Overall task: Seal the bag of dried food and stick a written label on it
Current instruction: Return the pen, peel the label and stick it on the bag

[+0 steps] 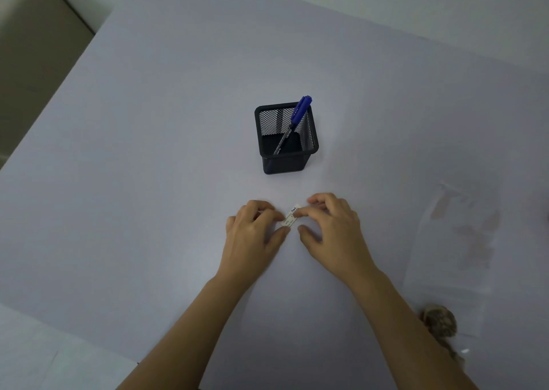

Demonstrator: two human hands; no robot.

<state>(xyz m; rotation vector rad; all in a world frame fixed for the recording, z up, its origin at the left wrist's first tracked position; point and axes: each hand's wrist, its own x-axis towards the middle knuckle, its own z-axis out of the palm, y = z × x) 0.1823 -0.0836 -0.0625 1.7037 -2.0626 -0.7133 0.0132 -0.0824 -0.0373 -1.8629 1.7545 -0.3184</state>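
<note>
A small white label [290,218] with printed text lies on the table between my two hands. My left hand [255,232] pinches its lower left end with thumb and fingertips. My right hand [329,229] touches its upper right end with a fingertip, thumb apart below. A clear plastic bag [454,241] lies flat to the right, with brown dried food [439,321] bunched at its near end. A blue-capped marker [294,122] leans inside a black mesh pen holder [285,140] behind my hands.
The pale lavender table [148,181] stretches wide to the left and back. Its left edge runs diagonally past a beige floor area [35,48]. A white surface [35,354] shows at the bottom left.
</note>
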